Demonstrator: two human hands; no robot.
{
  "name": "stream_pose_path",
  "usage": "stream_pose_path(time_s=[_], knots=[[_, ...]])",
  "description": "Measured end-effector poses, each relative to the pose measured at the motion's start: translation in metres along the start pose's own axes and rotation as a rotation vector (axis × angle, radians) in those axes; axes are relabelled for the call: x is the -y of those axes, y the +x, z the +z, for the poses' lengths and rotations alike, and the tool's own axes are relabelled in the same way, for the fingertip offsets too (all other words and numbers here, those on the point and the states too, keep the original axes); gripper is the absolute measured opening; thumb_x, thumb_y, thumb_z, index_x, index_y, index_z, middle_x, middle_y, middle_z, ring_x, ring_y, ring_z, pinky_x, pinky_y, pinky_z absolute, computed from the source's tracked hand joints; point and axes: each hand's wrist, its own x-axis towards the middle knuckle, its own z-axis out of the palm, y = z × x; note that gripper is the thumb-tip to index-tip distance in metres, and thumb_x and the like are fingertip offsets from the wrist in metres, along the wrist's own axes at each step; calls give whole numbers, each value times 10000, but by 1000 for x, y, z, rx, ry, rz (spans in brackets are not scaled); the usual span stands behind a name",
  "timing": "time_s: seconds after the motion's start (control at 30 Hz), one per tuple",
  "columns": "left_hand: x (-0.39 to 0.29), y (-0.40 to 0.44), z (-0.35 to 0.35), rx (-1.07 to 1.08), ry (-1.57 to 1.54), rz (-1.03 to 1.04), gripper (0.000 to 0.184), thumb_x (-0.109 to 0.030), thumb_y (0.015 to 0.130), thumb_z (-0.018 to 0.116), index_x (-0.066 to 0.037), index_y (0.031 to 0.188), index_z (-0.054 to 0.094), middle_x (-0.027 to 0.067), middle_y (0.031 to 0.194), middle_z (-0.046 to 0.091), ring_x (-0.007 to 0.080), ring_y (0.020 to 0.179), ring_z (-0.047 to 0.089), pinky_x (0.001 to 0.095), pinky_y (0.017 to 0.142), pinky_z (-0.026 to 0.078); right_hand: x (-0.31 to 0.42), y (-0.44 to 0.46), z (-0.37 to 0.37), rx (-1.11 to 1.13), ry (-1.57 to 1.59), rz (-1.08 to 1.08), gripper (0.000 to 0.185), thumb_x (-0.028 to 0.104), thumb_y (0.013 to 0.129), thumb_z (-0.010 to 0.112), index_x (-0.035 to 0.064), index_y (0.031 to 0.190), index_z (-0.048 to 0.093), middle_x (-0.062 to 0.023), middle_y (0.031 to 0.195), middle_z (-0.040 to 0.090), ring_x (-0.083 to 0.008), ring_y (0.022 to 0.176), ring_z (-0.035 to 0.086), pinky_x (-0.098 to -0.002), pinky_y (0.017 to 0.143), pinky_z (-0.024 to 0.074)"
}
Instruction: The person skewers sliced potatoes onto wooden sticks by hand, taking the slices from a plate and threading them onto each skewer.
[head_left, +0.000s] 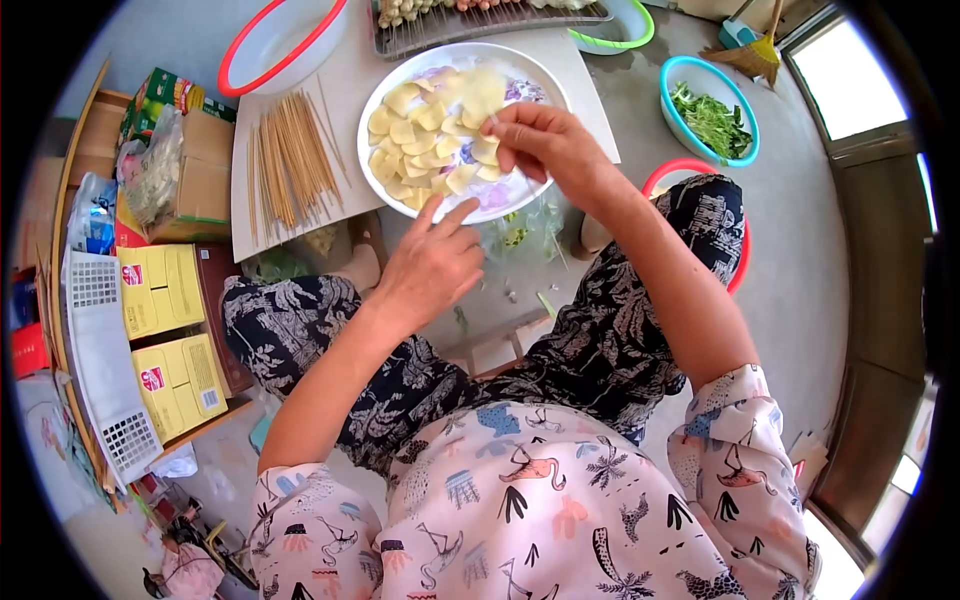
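Observation:
A white plate (548, 75) with a purple flower pattern holds many thin, pale yellow potato slices (415, 135). Above its right side, my right hand (550, 150) is closed in a pinch on a thin bamboo skewer (494, 118), most of it hidden by the fingers. Blurred potato slices (482, 90) are near the skewer's far end; whether they are threaded on it I cannot tell. My left hand (432, 262) is at the plate's near rim, fingers stretched toward the slices, with nothing visible in its grasp.
Bare bamboo skewers (292, 160) lie on the white table (590, 100) left of the plate. Behind is a metal tray (480, 32) of filled skewers. A red-rimmed basin (232, 80) stands back left; a blue basin (668, 100) of greens is on the floor at right.

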Motion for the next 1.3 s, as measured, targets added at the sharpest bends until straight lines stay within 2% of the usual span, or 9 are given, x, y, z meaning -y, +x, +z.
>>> stream_pose_path(time_s=[0.07,0.2,0.33,0.53,0.73,0.93,1.03,1.17,1.3], knots=[[-2,12,-1,7,13,61,223,-126,672,706,-52,865,622,56,1034,590,229,1195,444,482,1047,279,3,-2,0,58,37,28,170,169,908,518,37,960,613,-5,643,567,-30,464,365,-168,439,292],[15,36,-6,-185,-147,158,212,-92,732,646,-38,935,628,95,969,616,246,976,584,384,902,443,23,-4,-32,-312,58,-143,165,153,899,523,26,957,611,8,640,551,-29,487,372,-168,441,287],[81,65,2,-408,-215,-268,138,14,778,548,0,895,620,150,849,615,293,772,611,361,677,486,29,-7,-66,-467,208,-210,163,154,903,531,22,965,605,-1,653,556,-34,489,385,-166,444,293],[127,118,55,-288,-233,-314,149,-54,761,609,-47,905,645,136,912,613,289,846,597,361,728,472,35,-6,-63,-430,167,-230,171,164,900,542,21,965,610,-12,664,573,-32,494,392,-164,450,301],[121,122,90,-175,42,-28,413,-113,719,664,-110,1122,577,81,1181,521,246,1047,528,322,849,440,39,-8,-66,-444,157,-250,150,142,878,550,11,916,612,-35,645,595,-47,467,402,-185,443,316],[167,93,74,42,-266,-494,278,-127,730,666,-86,1003,641,124,1090,560,272,1020,543,331,867,436,45,-14,-59,-432,118,-202,180,178,892,542,32,973,610,0,658,571,-30,485,366,-172,458,285],[188,79,64,-289,-157,-440,280,-200,762,648,-74,1012,632,132,996,604,239,929,596,326,798,464,46,-14,-55,-425,81,-187,177,182,893,541,42,975,612,9,646,557,-28,478,348,-168,457,274],[211,73,72,-110,-230,-831,373,-199,750,652,-89,1103,609,127,1041,612,236,915,606,308,797,465,45,-9,-53,-424,87,-168,181,189,895,545,40,974,612,9,649,556,-25,485,352,-165,456,273],[200,76,84,-239,-672,-839,281,-150,756,606,-74,1025,635,101,934,645,199,844,621,299,752,485,42,-7,-55,-428,77,-168,182,190,897,545,38,973,610,7,654,560,-24,486,356,-167,455,275]])
